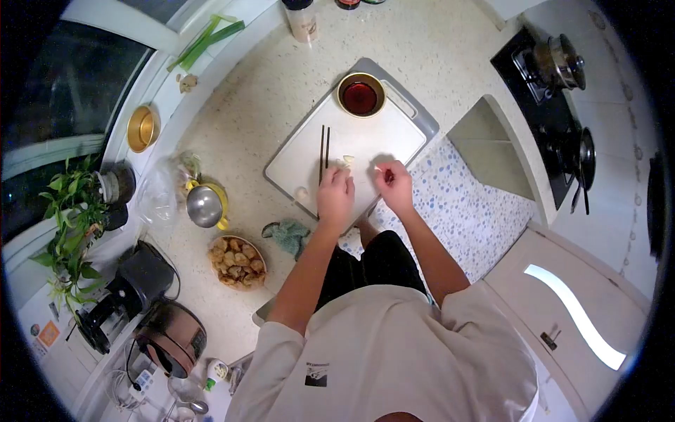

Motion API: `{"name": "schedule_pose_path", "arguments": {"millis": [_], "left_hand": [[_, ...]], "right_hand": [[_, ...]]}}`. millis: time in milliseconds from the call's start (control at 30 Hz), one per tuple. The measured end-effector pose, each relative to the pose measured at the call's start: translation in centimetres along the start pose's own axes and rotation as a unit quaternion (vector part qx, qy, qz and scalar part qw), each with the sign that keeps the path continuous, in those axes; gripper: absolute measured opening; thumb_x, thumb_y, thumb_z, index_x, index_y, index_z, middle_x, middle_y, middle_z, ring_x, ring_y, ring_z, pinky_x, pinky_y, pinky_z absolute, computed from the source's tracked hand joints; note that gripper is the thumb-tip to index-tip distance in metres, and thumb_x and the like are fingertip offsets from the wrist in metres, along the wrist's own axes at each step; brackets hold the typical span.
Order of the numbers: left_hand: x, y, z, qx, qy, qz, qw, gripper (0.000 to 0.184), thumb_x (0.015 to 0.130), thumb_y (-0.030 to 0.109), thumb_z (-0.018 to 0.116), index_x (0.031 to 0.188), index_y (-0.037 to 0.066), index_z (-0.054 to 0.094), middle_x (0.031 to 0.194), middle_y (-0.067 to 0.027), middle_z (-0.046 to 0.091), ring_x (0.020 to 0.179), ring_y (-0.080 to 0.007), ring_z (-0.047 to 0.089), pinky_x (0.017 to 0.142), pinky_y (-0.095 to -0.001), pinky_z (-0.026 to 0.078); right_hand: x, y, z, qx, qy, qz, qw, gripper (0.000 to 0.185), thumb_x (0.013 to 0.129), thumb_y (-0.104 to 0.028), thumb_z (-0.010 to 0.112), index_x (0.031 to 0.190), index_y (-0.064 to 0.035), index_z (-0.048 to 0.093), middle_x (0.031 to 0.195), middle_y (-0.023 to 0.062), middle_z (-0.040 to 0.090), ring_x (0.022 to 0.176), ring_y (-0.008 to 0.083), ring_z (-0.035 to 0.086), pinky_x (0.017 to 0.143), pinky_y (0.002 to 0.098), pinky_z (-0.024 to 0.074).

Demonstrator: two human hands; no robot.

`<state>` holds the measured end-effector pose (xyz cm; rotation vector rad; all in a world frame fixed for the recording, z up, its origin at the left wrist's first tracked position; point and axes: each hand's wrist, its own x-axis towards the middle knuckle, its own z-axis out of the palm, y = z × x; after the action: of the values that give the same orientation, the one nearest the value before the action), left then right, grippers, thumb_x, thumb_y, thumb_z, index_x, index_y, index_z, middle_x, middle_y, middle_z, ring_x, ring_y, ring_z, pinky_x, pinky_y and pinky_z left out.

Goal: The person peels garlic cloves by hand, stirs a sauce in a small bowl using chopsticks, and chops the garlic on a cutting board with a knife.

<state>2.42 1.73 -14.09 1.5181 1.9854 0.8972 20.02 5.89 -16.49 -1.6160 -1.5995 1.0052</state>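
Note:
My left hand (337, 192) is over the white cutting board (292, 158), its fingers loosely bent and a little apart, with nothing visible in them. Just beyond its fingertips lie small pale pieces (348, 160). Two dark chopsticks (324, 144) lie on the board, running partly under that hand. My right hand (394, 186) is near the board's right edge, fingers curled around a small dark-red piece (389, 176) whose kind I cannot make out. A gold-rimmed bowl (360, 97) of dark red liquid stands at the board's far end. A small pale lump (301, 193) lies near the left edge.
To the left are a bowl of browned chunks (238, 262), a green cloth (288, 237), a metal bowl (204, 205) and a plastic bag (156, 200). A gold bowl (143, 129) and green onions (204, 43) lie on the sill. A stove (538, 119) is at right.

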Motion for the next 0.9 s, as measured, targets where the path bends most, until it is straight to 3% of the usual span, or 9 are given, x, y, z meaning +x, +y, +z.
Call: {"name": "schedule_pose_path", "arguments": {"millis": [167,233,333,567,733,767,900], "left_hand": [[-1.3,-0.2,0.3,0.063,-0.088,0.018,0.994,0.014,0.084,0.018,0.072,0.096,0.01,0.07,0.099,-0.0103,0.066,0.084,-0.0331,0.068,0.073,-0.0444,0.056],[-1.1,-0.4,1.3,0.068,-0.098,0.008,0.993,0.013,0.085,0.022,0.073,0.093,0.013,0.071,0.096,-0.009,0.067,0.082,-0.0318,0.069,0.07,-0.0443,0.056],[-0.5,0.3,1.6,0.095,-0.099,0.063,0.988,0.012,0.085,0.018,0.07,0.092,0.008,0.068,0.095,-0.0099,0.066,0.08,-0.0325,0.068,0.071,-0.045,0.056],[-1.0,-0.1,1.7,0.141,-0.117,0.021,0.983,0.01,0.087,0.02,0.068,0.087,0.01,0.068,0.089,-0.0093,0.066,0.073,-0.0311,0.068,0.065,-0.0454,0.055],[-1.7,1.8,-7.2,-0.057,-0.076,-0.099,0.991,0.007,0.088,0.016,0.069,0.091,0.009,0.069,0.086,-0.01,0.067,0.072,-0.0251,0.067,0.066,-0.0395,0.054],[-2.0,0.9,-9.5,-0.116,-0.031,-0.088,0.989,0.008,0.088,0.011,0.072,0.094,0.007,0.069,0.084,-0.0083,0.068,0.073,-0.0211,0.067,0.067,-0.0343,0.053],[-1.2,-3.3,-21.3,-0.08,0.125,-0.231,0.962,0.007,0.092,0.009,0.07,0.097,0.004,0.07,0.086,-0.0039,0.07,0.077,-0.0116,0.063,0.068,-0.028,0.052]], "right_hand": [[-1.7,1.9,-1.8,0.164,0.0,0.122,0.979,0.01,0.092,-0.008,0.07,0.098,-0.0006,0.069,0.077,-0.0012,0.062,0.068,0.0066,0.056,0.06,0.0257,0.048],[-2.4,1.9,-1.9,0.152,-0.01,0.121,0.981,0.009,0.092,-0.008,0.07,0.098,-0.0007,0.07,0.076,-0.0017,0.062,0.068,0.0066,0.055,0.062,0.025,0.0479],[-3.2,1.3,-2.2,0.121,-0.024,0.13,0.984,0.009,0.091,-0.008,0.071,0.097,-0.001,0.07,0.076,-0.0017,0.064,0.069,0.0067,0.056,0.064,0.0243,0.048],[-3.4,-0.2,-1.4,0.119,-0.03,0.135,0.983,0.008,0.09,-0.007,0.072,0.095,-0.0012,0.071,0.081,-0.0003,0.068,0.071,0.0067,0.058,0.067,0.0242,0.0497],[-3.0,-2.2,0.3,0.194,-0.064,0.141,0.969,0.01,0.09,-0.004,0.07,0.099,-0.0022,0.069,0.086,0.0,0.067,0.075,0.0081,0.06,0.068,0.0242,0.0507],[-2.9,-2.9,0.8,0.218,-0.082,0.147,0.961,0.011,0.09,-0.003,0.07,0.101,-0.0024,0.068,0.088,0.0002,0.067,0.076,0.0085,0.061,0.068,0.0243,0.051],[-2.7,-7.4,3.5,0.326,-0.17,0.188,0.911,0.018,0.094,-0.001,0.064,0.112,-0.0025,0.065,0.092,0.0015,0.065,0.085,0.0129,0.067,0.068,0.0252,0.052]]}}
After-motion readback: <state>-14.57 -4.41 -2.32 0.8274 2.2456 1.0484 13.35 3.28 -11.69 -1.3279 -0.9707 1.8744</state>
